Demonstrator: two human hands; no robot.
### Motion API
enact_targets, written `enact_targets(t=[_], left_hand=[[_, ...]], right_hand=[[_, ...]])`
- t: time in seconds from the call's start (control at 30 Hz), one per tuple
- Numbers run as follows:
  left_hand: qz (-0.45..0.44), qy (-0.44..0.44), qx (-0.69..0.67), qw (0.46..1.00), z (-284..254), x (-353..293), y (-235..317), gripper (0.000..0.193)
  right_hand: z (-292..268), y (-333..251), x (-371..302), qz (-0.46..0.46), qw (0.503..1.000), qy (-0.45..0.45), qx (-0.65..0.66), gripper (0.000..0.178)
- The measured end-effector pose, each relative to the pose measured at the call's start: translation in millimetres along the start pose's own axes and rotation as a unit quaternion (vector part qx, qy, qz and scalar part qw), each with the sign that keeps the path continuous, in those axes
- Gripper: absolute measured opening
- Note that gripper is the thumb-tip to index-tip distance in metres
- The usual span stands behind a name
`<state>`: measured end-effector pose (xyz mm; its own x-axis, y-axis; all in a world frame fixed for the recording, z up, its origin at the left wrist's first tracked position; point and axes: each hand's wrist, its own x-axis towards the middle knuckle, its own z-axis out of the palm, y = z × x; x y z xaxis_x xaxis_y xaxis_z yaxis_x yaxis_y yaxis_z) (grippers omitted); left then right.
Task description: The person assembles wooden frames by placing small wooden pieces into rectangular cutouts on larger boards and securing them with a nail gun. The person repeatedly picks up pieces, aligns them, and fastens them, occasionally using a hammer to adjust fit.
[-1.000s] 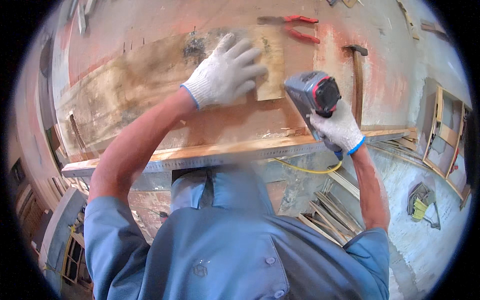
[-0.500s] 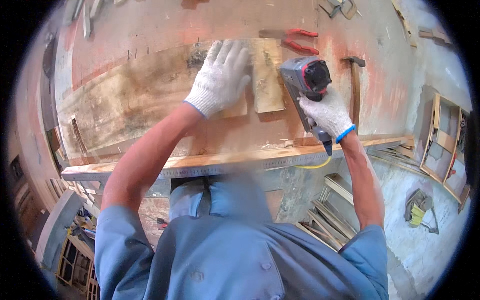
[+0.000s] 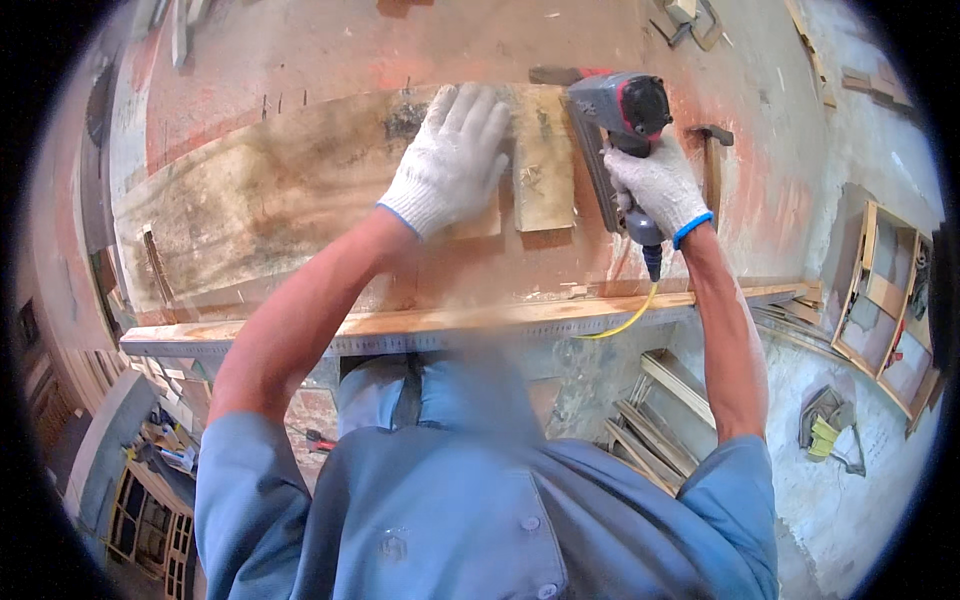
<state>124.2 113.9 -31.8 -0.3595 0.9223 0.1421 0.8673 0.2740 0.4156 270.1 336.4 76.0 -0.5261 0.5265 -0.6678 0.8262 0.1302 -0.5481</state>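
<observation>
Item, nearest you: your blue shirt (image 3: 430, 510), with a small chest emblem (image 3: 393, 543) too faint to make out.
Item: a wood strip (image 3: 400, 322) along the bench's near edge, faced by a metal rule (image 3: 400, 342); its graduations show, its figures are too fine to read.
Item: a yellow hose (image 3: 636, 318), running down from the nail gun's grip end across the strip.
Item: your right hand (image 3: 655, 190), white-gloved, fingers wrapped around the grip of the grey, red-trimmed nail gun (image 3: 605, 105). No lettering on it can be read. Its nose is hidden; you cannot tell whether it touches the bench.
Item: your left hand (image 3: 452, 150), gloved, grasping nothing, fingers side by side and outstretched, palm down over the right end of the stained board (image 3: 270, 180).
Item: a narrow wood piece (image 3: 545, 170), between that hand and the nail gun.
Step, as judged: steadying the board, tool held alongside. A move from here seems to call for a firm left palm, fingers away from the nose.
Item: a hammer (image 3: 712, 150), right of the nail gun.
Item: pliers (image 3: 555, 75), partly hidden behind it.
Item, farthest: a clamp (image 3: 706, 30), upper right.
</observation>
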Motion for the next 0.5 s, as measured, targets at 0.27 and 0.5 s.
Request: enact_targets(t=[0.27,0.5], left_hand=[[0.005,0.108,-0.074,0.991,9.8,-1.2,-6.3,0.055],[-0.02,0.113,-0.082,0.99,14.0,0.0,-14.9,0.057]], right_hand=[[-0.9,-6.0,-18.5,-0.038,0.998,-0.037,0.029,0.019],[12.4,-18.3,-21.1,-0.021,0.998,-0.06,-0.001,0.021]])
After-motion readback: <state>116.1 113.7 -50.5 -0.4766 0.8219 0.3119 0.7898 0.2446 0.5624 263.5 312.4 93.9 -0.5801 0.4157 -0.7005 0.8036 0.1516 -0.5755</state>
